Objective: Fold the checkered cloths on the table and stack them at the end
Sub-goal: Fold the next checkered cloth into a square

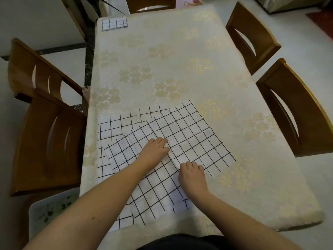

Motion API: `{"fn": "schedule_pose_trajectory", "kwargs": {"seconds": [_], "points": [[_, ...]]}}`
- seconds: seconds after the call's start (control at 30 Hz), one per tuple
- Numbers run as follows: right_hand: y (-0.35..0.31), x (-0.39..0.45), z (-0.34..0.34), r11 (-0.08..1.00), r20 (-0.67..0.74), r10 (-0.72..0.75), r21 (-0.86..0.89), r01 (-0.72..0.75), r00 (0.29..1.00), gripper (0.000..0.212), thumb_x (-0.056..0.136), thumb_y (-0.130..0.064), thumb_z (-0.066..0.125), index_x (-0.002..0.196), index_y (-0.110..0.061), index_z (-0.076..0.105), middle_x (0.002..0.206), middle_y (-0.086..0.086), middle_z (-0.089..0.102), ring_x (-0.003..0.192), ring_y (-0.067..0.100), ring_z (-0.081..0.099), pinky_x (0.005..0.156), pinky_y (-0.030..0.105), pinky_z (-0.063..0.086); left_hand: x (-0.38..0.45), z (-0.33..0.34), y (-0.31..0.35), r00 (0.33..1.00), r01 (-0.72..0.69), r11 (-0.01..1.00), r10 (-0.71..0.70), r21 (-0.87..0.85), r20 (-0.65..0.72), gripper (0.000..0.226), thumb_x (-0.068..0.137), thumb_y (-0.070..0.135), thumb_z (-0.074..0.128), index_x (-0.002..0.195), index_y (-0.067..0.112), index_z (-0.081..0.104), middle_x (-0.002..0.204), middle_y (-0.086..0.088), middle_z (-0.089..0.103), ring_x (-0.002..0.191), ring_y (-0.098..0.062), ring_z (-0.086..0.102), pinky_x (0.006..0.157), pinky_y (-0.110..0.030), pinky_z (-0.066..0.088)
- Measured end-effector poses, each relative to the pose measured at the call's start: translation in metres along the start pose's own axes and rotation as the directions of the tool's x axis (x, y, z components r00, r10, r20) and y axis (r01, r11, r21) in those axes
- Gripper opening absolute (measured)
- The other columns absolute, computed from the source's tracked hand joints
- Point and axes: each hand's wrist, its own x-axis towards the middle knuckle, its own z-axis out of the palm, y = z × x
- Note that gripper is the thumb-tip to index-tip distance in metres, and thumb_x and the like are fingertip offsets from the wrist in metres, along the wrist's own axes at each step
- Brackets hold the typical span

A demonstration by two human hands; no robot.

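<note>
Here, four wooden chairs are standing around the table [180, 51]: two on the left [48, 141], two on the right [292, 112], and a fifth chair back [150, 4] is showing at the far end. A white stool with a green leaf print [52, 210] is sitting near the person's left side. Nothing is lying between the hands and the far end of the table.

The table is wearing a cream cloth with a pale gold flower pattern. Several unfolded checkered cloths [189, 134], white with thin black grid lines, are lying overlapped and slightly creased at the near end, in front of the person. One folded checkered cloth [114, 23], a small flat rectangle, is sitting at the far left corner, well apart from the pile.

The left hand [155, 150] is resting palm down on the pile, its fingers curled at the tips against the fabric; whether they are pinching a fold cannot be told. The right hand [192, 175] is lying just beside it, nearer the person, its fingers [191, 165] bent over a raised crease in the top cloth and appearing to be gripping it. Both forearms are bare and reaching forward over the near edge.
</note>
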Motion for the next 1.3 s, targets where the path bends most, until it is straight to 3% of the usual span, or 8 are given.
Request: {"fn": "schedule_pose_trajectory", "kwargs": {"seconds": [0.23,0.43,0.57,0.7,0.83,1.0,1.13,1.3], "points": [[0.018,-0.005,-0.029,0.999,-0.078,-0.010,0.049,0.014,0.997,0.017,0.076,-0.016,0.073,0.076,-0.018,0.056,0.066,-0.003,0.054,0.059,0.018,0.049,0.057,0.032,0.040,-0.001,-0.010,-0.011,0.991,0.002,0.999,-0.006,-0.032,-0.135,0.040,0.050,0.004,0.089,0.080,0.020,0.068,0.102,-0.003,0.067,0.095,-0.025,0.063,0.077,-0.039,0.050],[0.046,-0.006,-0.050,0.989,-0.054,0.082,0.129,-0.075,0.995,0.009,0.101,-0.024,0.046,0.095,-0.021,0.052,0.073,-0.007,0.051,0.065,0.018,0.043,0.071,0.033,0.036,-0.020,-0.017,-0.027,0.970,0.062,0.989,-0.091,-0.135,-0.224,0.027,0.067,0.004,0.079,0.077,0.023,0.063,0.086,0.003,0.067,0.085,-0.021,0.062,0.081,-0.037,0.045],[0.057,-0.004,-0.066,0.984,-0.110,0.094,0.161,-0.075,0.989,0.014,0.101,-0.023,0.048,0.105,-0.018,0.060,0.082,0.001,0.066,0.068,0.023,0.052,0.083,0.036,0.044,-0.037,-0.022,-0.038,0.954,0.137,0.968,-0.185,-0.208,-0.234,0.016,0.084,0.005,0.063,0.084,0.021,0.062,0.078,0.004,0.064,0.079,-0.022,0.060,0.087,-0.036,0.041],[0.065,0.001,-0.078,0.990,-0.173,0.054,0.137,-0.031,0.983,0.025,0.097,-0.015,0.056,0.121,-0.018,0.063,0.107,0.004,0.071,0.097,0.028,0.063,0.088,0.038,0.039,-0.050,-0.029,-0.045,0.926,0.176,0.951,-0.248,-0.256,-0.284,0.014,0.094,0.010,0.056,0.088,0.023,0.056,0.069,0.011,0.051,0.066,-0.016,0.045,0.087,-0.032,0.037],[0.066,0.008,-0.099,0.996,-0.241,0.028,0.085,-0.008,0.970,0.030,0.090,-0.008,0.062,0.116,-0.021,0.066,0.104,0.001,0.071,0.097,0.027,0.061,0.087,0.038,0.037,-0.062,-0.051,-0.050,0.878,0.174,0.939,-0.284,-0.297,-0.385,0.013,0.096,0.010,0.053,0.095,0.021,0.059,0.078,0.006,0.062,0.071,-0.020,0.053,0.091,-0.037,0.038],[0.068,0.012,-0.135,0.992,-0.470,0.017,0.115,0.042,0.883,0.020,0.085,-0.006,0.069,0.101,-0.015,0.072,0.094,0.004,0.073,0.091,0.031,0.064,0.082,0.040,0.040,-0.079,-0.081,-0.065,0.711,0.072,0.989,-0.143,-0.131,-0.688,0.013,0.091,0.012,0.064,0.104,0.012,0.066,0.083,-0.001,0.067,0.073,-0.024,0.062,0.084,-0.039,0.040],[0.072,0.005,-0.154,0.987,-0.637,0.023,0.136,0.083,0.770,0.012,0.086,-0.007,0.068,0.096,-0.014,0.074,0.090,0.004,0.073,0.090,0.029,0.065,0.082,0.038,0.037,-0.097,-0.104,-0.072,0.657,0.002,1.000,0.007,0.011,-0.753,0.014,0.087,0.006,0.066,0.100,0.012,0.068,0.089,-0.005,0.065,0.077,-0.027,0.060,0.084,-0.039,0.038],[0.077,-0.011,-0.156,0.976,-0.700,0.041,0.180,0.122,0.713,0.012,0.085,-0.006,0.069,0.093,-0.013,0.073,0.088,0.003,0.073,0.090,0.027,0.065,0.082,0.037,0.041,-0.122,-0.120,-0.066,0.605,0.019,0.999,0.013,0.031,-0.796,0.028,0.078,-0.008,0.067,0.098,0.011,0.070,0.092,-0.006,0.064,0.081,-0.026,0.059,0.087,-0.042,0.040]]}}
